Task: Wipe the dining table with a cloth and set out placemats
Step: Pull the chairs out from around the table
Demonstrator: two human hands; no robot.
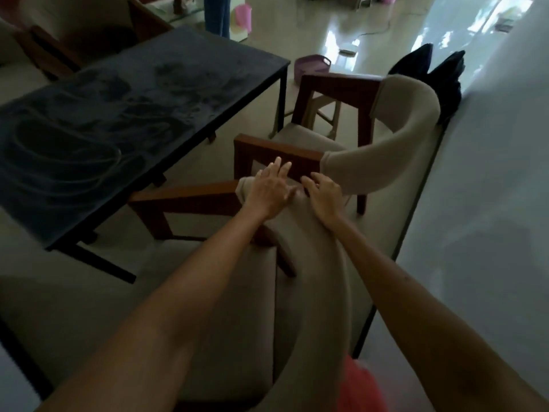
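Observation:
The dark dining table [124, 114] stands at the left, its top streaked with curved wipe marks. No cloth or placemat shows. A beige upholstered chair [320, 263] with wooden arms stands right below me. My left hand [271, 193] lies with straight fingers on the top end of its curved backrest. Just to the right, my right hand [323, 193] rests on the same backrest, fingers bent over its edge toward the wooden arm of the neighbouring chair.
A second beige chair [395, 126] stands beyond the first, close to the table's right edge. Behind it a dark bag [436, 78] leans on the white wall [490, 173]. A purple basket [313, 62] sits on the glossy floor. A person's legs [217, 13] stand far back.

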